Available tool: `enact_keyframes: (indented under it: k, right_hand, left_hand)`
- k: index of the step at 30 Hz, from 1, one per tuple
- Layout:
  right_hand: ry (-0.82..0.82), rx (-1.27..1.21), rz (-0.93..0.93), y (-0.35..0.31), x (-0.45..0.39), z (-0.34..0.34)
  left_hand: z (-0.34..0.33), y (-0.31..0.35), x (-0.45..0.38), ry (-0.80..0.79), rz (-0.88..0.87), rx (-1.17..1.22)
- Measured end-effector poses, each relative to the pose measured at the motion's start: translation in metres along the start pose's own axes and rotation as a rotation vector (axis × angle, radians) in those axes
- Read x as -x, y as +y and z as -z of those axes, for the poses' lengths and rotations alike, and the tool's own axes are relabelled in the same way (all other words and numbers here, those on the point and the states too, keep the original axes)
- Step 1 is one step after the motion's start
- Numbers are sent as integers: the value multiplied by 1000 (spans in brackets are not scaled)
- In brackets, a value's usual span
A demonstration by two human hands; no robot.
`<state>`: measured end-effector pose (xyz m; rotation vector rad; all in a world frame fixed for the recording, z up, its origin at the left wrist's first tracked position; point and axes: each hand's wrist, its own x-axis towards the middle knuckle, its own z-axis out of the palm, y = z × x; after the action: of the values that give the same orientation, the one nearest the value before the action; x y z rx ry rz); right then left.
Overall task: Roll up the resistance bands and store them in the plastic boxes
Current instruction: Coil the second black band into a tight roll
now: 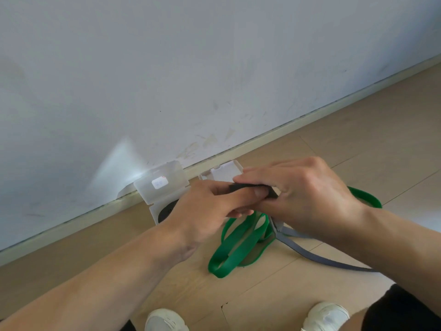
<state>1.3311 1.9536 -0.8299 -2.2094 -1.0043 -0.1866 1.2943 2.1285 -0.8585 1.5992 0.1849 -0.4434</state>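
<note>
My left hand (205, 211) and my right hand (300, 194) meet above the floor and together pinch one end of a grey band (253, 187). The rest of that grey band trails down and off to the right across the floor. A green band (238, 249) lies loose in loops under my hands. An open clear plastic box (164, 185) stands by the wall with a black rolled band (167, 211) inside, partly hidden by my left hand. A second open clear box (224, 173) sits behind my fingers.
The white wall and its skirting board (310, 120) run right behind the boxes. My two white shoes (167, 321) show at the bottom edge, on the wooden floor (286, 295).
</note>
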Motion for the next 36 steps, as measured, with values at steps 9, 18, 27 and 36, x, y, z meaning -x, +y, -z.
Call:
enact_keyframes:
  k: [9,18,27,36]
  right_hand:
    - [-184,-653,-332,-5,-5,23]
    - [-158,36,-156,11,-1,15]
    - [-171,-230,-215,-5,3,12]
    - [-128,-421,-324,-10,1,19]
  left_hand:
    - [6,0,3,-320,-34,424]
    - [-9,3,3,-30,63,-75]
    - [-6,-2,6,-48,-50,-34]
    - [-3,-4,2,-309,-8,382]
